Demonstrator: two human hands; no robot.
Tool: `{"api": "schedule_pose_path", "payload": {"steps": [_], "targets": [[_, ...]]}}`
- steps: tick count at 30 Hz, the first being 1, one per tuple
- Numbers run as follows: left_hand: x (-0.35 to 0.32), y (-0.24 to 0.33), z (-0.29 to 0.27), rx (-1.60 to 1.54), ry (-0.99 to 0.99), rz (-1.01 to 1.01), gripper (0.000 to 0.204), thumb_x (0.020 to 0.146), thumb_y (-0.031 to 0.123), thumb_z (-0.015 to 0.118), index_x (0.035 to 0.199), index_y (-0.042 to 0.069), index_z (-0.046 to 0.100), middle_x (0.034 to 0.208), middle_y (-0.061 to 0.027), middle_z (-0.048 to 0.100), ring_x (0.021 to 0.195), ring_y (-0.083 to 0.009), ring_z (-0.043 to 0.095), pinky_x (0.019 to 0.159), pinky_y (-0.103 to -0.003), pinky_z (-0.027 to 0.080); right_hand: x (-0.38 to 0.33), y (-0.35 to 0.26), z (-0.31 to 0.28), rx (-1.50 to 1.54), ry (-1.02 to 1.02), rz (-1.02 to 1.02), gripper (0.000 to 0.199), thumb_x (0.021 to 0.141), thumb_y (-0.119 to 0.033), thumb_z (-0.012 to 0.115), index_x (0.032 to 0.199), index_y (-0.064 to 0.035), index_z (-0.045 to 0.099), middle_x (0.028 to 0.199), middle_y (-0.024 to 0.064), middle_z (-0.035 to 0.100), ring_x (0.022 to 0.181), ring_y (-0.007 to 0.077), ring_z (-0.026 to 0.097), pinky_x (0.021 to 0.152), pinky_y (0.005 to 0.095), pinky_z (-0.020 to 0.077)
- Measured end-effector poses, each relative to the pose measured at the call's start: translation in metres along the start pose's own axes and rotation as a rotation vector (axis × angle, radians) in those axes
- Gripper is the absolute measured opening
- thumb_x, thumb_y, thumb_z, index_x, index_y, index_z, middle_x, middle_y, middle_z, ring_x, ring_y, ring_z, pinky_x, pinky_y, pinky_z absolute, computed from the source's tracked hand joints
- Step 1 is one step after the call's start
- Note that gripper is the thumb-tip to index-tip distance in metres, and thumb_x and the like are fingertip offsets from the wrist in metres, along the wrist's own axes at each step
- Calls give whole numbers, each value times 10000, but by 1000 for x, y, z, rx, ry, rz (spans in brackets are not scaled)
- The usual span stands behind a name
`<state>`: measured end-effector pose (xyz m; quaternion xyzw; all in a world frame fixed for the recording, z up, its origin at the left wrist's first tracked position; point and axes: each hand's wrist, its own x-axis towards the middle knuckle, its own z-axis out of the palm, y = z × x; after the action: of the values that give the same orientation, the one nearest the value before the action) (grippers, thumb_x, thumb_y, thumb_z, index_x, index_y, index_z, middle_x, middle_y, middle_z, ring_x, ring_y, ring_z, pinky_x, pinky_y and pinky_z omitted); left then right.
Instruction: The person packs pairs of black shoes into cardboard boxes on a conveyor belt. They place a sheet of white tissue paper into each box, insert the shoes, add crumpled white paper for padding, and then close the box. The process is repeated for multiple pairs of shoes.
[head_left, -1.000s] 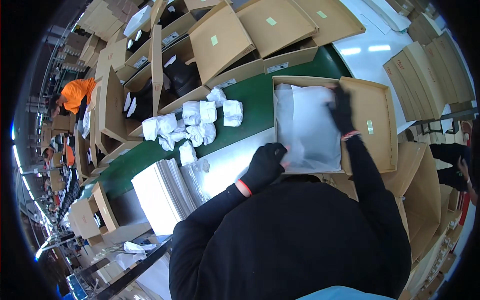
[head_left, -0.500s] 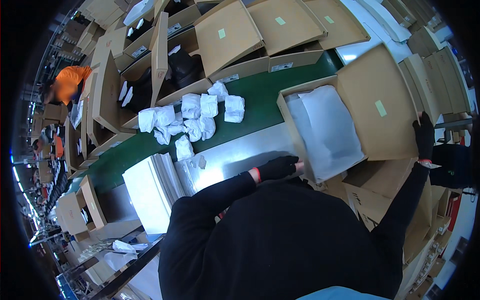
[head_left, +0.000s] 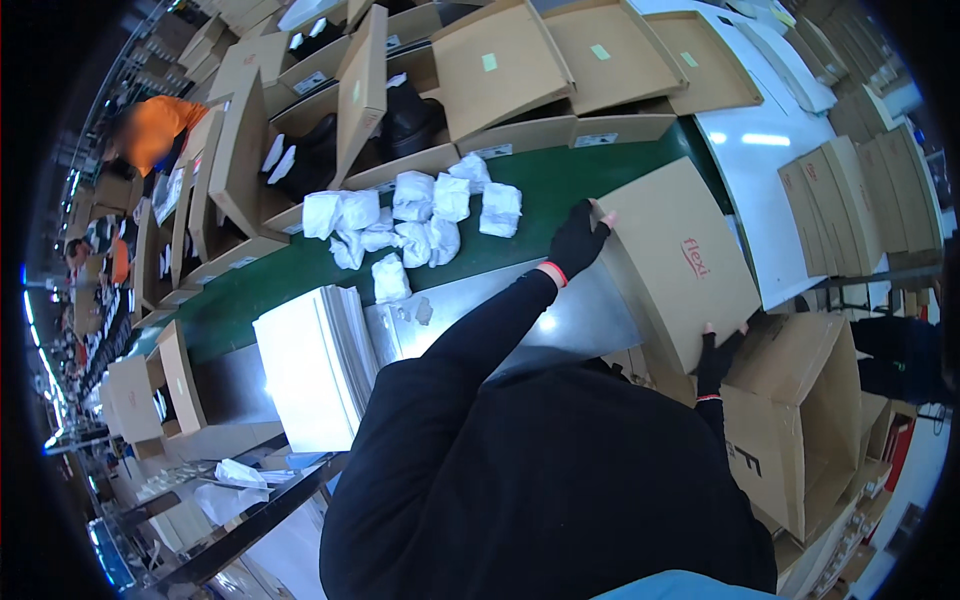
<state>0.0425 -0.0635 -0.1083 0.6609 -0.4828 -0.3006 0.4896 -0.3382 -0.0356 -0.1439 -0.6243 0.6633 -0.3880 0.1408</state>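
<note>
A brown cardboard shoe box (head_left: 680, 265) sits in front of me to the right, its lid down and a red printed mark on top. At its far left corner, my left hand (head_left: 580, 243), in a black fingerless glove, grips the edge with bare fingertips on the lid. My right hand (head_left: 717, 360), gloved the same way, holds the near right edge, fingertips over the lid's rim. The white tissue paper inside is hidden under the lid. Left of the box, several white paper-wrapped bundles (head_left: 500, 210) lie on the green conveyor belt (head_left: 550, 180).
Open shoe boxes (head_left: 505, 75) with black boots (head_left: 408, 118) line the belt's far side. A stack of white paper sheets (head_left: 310, 365) rests on the metal ledge (head_left: 500, 320). A large open carton (head_left: 790, 420) stands at my right. Farther left is a person in orange (head_left: 160, 130).
The lid has swung from open to down over the tissue paper. My left hand has moved up to the box's far corner; my right has come inward to its near edge.
</note>
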Motion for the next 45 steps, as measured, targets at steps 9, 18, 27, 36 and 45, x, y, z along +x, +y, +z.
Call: {"api": "schedule_pose_path", "payload": {"steps": [9, 18, 27, 36, 45], "targets": [[-119, 6, -65, -348, -291, -355, 409, 915, 393, 611, 1143, 63, 529, 921, -30, 605, 693, -114, 595, 568, -248, 467, -34, 30, -45, 983, -436, 972, 621, 820, -449, 628, 1297, -85, 468, 1155, 98, 589, 1021, 249, 607, 858, 396, 522], [-72, 95, -99, -440, -49, -143, 338, 965, 278, 545, 1178, 20, 499, 1011, -98, 601, 879, -167, 629, 709, -292, 538, -35, -55, -24, 1389, -462, 902, 565, 909, -417, 517, 1314, -28, 458, 1219, 140, 568, 1086, 266, 585, 927, 416, 490], [-38, 226, -34, -436, -95, 273, 644, 933, 144, 553, 1474, 33, 222, 1376, -144, 441, 978, -155, 588, 690, -258, 473, 120, -120, -90, 1460, -72, 506, 650, 877, -456, 517, 1342, -8, 435, 1273, 173, 548, 1127, 297, 567, 963, 435, 466], [-104, 115, 0, -88, -227, -251, 686, 918, 286, 620, 1432, -6, 273, 1356, -213, 432, 954, -256, 637, 801, -359, 510, 374, 16, -267, 1068, 141, 350, 759, 825, -620, 521, 1306, -35, 473, 1323, 154, 500, 1159, 311, 509, 945, 472, 441], [-102, 119, 39, 49, -151, -290, 732, 891, 393, 623, 1437, 40, 285, 1374, -231, 413, 1090, -325, 570, 929, -416, 453, 599, 157, -326, -461, 550, 335, 960, 656, -815, 557, 1135, 17, 558, 1111, 203, 576, 910, 357, 589, 749, 471, 504]]}}
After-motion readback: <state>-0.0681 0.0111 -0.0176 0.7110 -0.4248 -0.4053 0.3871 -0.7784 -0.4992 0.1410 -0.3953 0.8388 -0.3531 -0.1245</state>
